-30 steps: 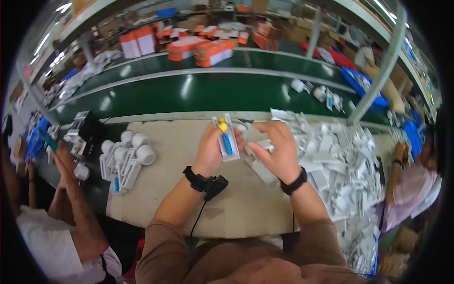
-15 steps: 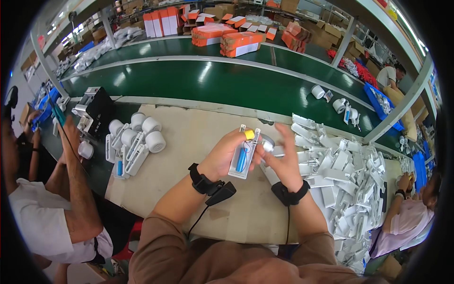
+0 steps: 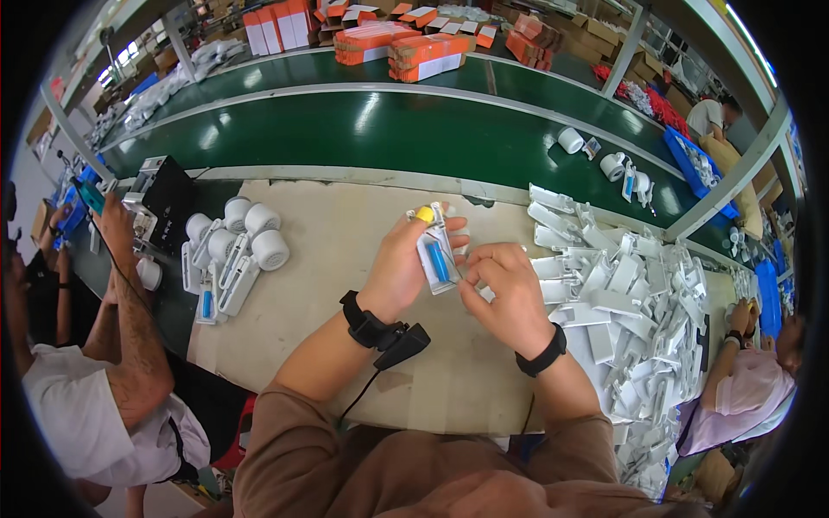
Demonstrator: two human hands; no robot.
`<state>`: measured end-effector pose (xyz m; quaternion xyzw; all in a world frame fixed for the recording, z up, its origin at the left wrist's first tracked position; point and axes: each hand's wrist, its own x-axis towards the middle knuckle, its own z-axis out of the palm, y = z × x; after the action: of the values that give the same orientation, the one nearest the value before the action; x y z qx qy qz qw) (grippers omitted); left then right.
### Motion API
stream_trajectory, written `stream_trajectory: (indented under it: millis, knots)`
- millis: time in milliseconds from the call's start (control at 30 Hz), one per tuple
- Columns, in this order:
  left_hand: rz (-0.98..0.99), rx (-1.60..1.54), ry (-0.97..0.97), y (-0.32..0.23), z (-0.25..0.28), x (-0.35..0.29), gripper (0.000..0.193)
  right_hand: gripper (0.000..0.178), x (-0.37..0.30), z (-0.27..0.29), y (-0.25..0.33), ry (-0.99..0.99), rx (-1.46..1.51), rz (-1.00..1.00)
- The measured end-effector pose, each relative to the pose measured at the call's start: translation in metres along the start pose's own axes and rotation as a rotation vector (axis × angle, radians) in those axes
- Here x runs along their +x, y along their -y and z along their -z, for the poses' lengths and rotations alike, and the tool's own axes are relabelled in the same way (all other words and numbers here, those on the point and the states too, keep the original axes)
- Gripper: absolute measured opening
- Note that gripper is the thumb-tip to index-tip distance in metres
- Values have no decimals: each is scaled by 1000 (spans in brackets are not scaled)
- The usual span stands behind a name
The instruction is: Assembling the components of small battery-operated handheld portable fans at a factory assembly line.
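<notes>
My left hand [image 3: 390, 269] holds a narrow white plastic housing [image 3: 446, 287], tilted over the middle of the table. Inside it lies a blue cylindrical battery [image 3: 439, 262], with thin dark wire beside it. A yellow piece [image 3: 425, 214] sits at its upper end, close to my left thumb. The left fingers wrap behind the housing. My right hand [image 3: 511, 298] is closed in a pinch at the housing's lower right edge, by the wire. What lies between those fingertips is too small to make out.
White round-headed units [image 3: 250, 233] stand in a group at left. A large heap of white plastic housings [image 3: 617, 319] covers the right side. Beyond the table runs a green conveyor [image 3: 345, 129] bearing several loose parts at right. Co-workers sit on both sides; a black machine [image 3: 164, 203] stands far left.
My right hand has gone from spread fingers to a pinch at the housing's lower right edge. The left hand has turned the housing slightly and shifted it a little up and left.
</notes>
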<state>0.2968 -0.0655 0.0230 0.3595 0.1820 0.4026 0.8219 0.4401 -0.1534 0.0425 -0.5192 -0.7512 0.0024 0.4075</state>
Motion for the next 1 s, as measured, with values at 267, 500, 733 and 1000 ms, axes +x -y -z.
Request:
stream_trajectory:
  millis: [267,500,733,1000]
  knots:
    - [174,-26,202,-17,5,-7,35,92,4,9,-26,96,125,-123]
    - [145,4,233,-33,-13,-19,29,94,-2,17,-30,347,1070,-496]
    - [154,357,116,-17,-5,-7,17,60,7,29,-41,-140,73,39]
    - [240,488,141,-24,-11,-10,17,56,5,27,-44,-146,-28,86]
